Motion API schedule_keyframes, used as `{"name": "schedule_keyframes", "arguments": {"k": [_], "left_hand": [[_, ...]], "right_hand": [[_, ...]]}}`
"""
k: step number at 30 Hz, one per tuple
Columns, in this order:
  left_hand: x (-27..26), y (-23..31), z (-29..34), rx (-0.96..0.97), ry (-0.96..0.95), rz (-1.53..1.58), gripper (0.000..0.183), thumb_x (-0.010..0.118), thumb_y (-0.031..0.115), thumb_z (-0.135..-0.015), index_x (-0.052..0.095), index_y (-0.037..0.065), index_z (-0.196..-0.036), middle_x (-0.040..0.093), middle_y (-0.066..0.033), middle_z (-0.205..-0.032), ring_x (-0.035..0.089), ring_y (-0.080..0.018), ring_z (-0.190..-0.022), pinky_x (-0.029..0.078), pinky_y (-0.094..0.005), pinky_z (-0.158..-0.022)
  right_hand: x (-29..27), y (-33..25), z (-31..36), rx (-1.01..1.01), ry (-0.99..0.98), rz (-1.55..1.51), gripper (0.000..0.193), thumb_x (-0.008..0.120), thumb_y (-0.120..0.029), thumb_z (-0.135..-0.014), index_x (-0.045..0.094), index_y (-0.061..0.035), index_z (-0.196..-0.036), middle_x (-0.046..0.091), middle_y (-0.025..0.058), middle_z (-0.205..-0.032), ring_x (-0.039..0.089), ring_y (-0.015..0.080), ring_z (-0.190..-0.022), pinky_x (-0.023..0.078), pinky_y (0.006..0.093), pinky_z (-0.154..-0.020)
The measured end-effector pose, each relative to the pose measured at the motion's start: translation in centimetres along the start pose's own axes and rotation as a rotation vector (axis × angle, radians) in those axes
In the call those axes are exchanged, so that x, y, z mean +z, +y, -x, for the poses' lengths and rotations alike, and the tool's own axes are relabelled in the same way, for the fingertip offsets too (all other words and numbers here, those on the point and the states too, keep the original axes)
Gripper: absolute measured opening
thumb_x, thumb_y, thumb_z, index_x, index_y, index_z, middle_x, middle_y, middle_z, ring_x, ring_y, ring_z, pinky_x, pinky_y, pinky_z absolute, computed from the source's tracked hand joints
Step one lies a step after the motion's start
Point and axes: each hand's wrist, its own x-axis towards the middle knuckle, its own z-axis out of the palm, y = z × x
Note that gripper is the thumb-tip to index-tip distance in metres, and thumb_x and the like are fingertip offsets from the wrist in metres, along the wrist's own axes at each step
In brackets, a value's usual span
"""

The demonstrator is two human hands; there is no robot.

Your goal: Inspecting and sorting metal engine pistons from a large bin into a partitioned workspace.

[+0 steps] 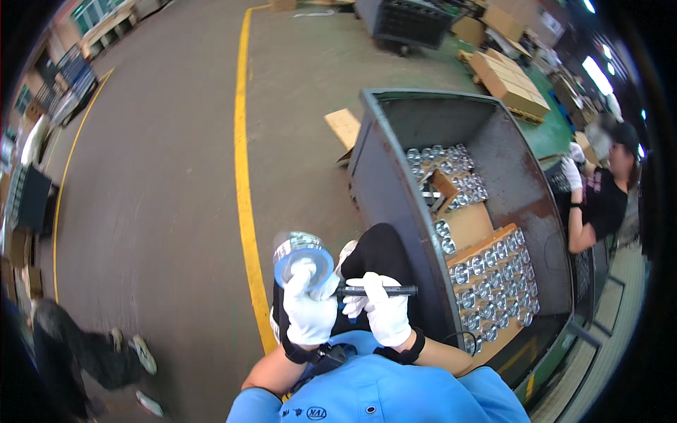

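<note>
One large grey steel bin [395,190], open-topped, just right of the knees. Inside, three clusters of small shiny round metal parts [493,278], too many and too blurred to count, perhaps several dozen; two bare brown cardboard layer sheets [469,225] between them. One stack of flat tan cartons [509,82] on a pallet beyond the bin. One yellow painted floor line [243,176], running away down the grey concrete. One shiny round metal part with a blue face [302,255], gripped from below by the white-gloved left hand [309,310], fingers closed round its rim. One slim black marker pen [377,290], lying level, pinched in the closed fingers of the white-gloved right hand [384,310].
</note>
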Motion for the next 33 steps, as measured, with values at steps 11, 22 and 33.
{"name": "schedule_keyframes", "arguments": {"k": [11, 22, 33], "left_hand": [[-5.8, 4.1, -5.4, 0.024, -0.052, -0.129, 0.021, 0.066, 0.025, -0.089, 0.062, 0.010, -0.104, 0.063, -0.0002, -0.080, 0.046, -0.0117, -0.053, 0.037, -0.0257, -0.048], [-8.0, 6.0, -0.9, 0.264, -0.315, -1.027, 0.033, 0.057, 0.010, -0.095, 0.052, 0.014, -0.127, 0.060, -0.0043, -0.114, 0.053, -0.0094, -0.078, 0.040, -0.0219, -0.050], [2.2, -2.2, 0.3, -0.711, -0.627, -0.635, 0.036, 0.070, 0.018, -0.088, 0.048, 0.008, -0.115, 0.043, 0.0025, -0.079, 0.040, -0.0068, -0.060, 0.033, -0.0183, -0.047]], "right_hand": [[-13.1, -13.9, -3.7, -0.373, 0.389, 0.272, 0.022, 0.064, -0.018, -0.095, 0.068, -0.0051, -0.113, 0.066, 0.0014, -0.081, 0.058, 0.0050, -0.061, 0.046, 0.0196, -0.051], [-32.5, -10.5, -19.9, -0.281, 0.491, 1.306, 0.073, 0.055, -0.019, -0.087, 0.024, -0.0071, -0.152, 0.066, 0.0171, -0.120, 0.063, 0.0330, -0.108, 0.049, 0.0383, -0.094], [-11.8, -9.5, 1.2, -0.414, -0.276, 0.847, 0.043, 0.055, -0.037, -0.097, 0.060, -0.0056, -0.126, 0.068, 0.0123, -0.103, 0.065, 0.0240, -0.092, 0.053, 0.0358, -0.082]]}}
